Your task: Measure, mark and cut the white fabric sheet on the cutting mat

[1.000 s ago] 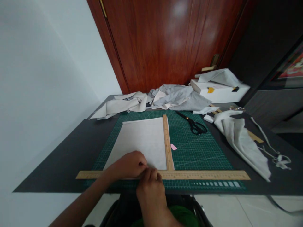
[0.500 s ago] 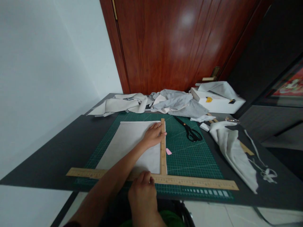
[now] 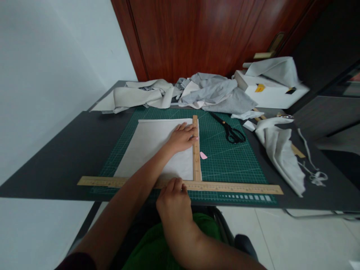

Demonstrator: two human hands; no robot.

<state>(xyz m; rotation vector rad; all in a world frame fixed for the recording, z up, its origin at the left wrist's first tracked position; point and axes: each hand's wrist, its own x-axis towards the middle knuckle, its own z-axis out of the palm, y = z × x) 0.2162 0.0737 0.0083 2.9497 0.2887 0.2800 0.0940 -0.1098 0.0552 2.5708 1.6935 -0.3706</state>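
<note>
A piece of white fabric (image 3: 146, 150) lies flat on the green cutting mat (image 3: 230, 165). One short wooden ruler (image 3: 197, 165) runs along the fabric's right edge, and a long wooden ruler (image 3: 230, 186) crosses its near edge. My left hand (image 3: 182, 138) lies flat with fingers stretched over the fabric, its fingertips on the short ruler. Nearer to me, my right hand (image 3: 174, 200) is closed, fingers curled on the long ruler; its fingertips are partly hidden. To the right of the short ruler sits a pink piece of tailor's chalk (image 3: 203, 155).
Black scissors (image 3: 232, 133) rest on the mat's right side. Crumpled grey and white cloth (image 3: 213, 93) lines the back, beside a white box (image 3: 270, 93). At the right are a loose cloth (image 3: 278, 150) and some white cord (image 3: 317, 178) on the dark table (image 3: 73, 150).
The view has tilted downward, so the table appears higher and more of my right forearm shows. Both hands stay in place on the rulers.
</note>
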